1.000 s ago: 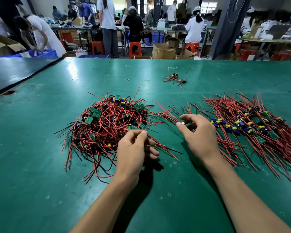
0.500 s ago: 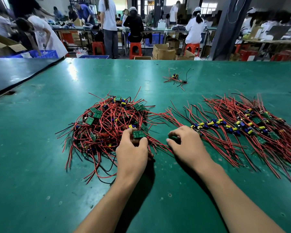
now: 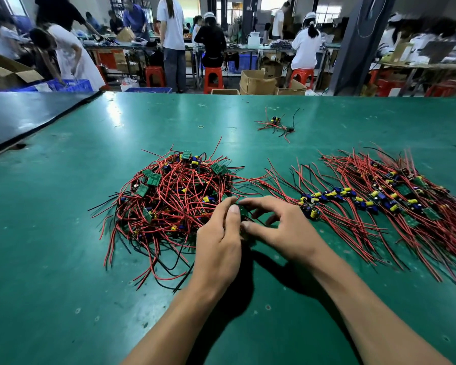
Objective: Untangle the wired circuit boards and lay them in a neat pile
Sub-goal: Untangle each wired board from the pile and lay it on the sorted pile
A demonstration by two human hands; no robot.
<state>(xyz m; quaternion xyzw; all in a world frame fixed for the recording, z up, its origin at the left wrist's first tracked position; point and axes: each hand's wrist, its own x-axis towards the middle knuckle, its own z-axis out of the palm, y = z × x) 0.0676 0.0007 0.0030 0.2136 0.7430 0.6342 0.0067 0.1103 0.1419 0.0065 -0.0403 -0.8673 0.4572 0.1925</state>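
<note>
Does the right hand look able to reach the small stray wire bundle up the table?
Probably yes: only wire ends and bare table lie between the right hand and the stray bundle. It is a long stretch, though, and that hand and the left hand pinch a circuit board.

the left hand (image 3: 217, 248) and right hand (image 3: 284, 230) are bare, nails (image 3: 234, 208) short and plain, forearms (image 3: 184, 320) uncovered.

A tangled heap (image 3: 174, 196) of small green circuit boards with red and black wires is seen left of centre. To its right, a combed-out row (image 3: 379, 198) is laid with wires roughly parallel. One board (image 3: 242, 211) is held at centre frame, mostly hidden. A stray cluster (image 3: 275, 123) is seen at upper centre.
</note>
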